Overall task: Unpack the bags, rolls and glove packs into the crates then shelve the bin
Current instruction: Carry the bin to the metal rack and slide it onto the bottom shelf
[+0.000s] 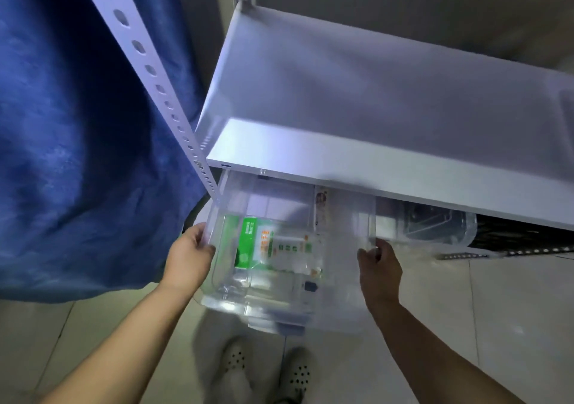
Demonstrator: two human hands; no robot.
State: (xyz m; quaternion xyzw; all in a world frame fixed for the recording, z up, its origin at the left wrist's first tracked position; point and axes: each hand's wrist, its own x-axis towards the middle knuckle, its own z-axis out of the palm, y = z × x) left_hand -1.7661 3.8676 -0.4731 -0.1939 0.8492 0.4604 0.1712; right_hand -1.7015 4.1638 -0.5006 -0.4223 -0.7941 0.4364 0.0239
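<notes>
Left hand [191,250] and right hand [377,267] grip bin [279,298] rims | far end hidden under shelf [372,167] | contents blurred

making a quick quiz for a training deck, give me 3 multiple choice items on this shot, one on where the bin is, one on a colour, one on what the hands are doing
1. Where is the clear bin?
A. On top of the white shelf
B. Partly under the white shelf, its near end sticking out
C. Flat on the floor, far from the rack

2. What colour is the main pack seen inside the bin?
A. Green
B. Red
C. Black

3. What are the hands doing?
A. Both hang free
B. Only one touches the bin
C. The left hand and right hand each grip a side rim of the bin

Key: 1 B, the far end is hidden beneath the shelf board. 2 A, a green panel shows through the clear wall. 3 C, fingers curl over both rims.
</notes>
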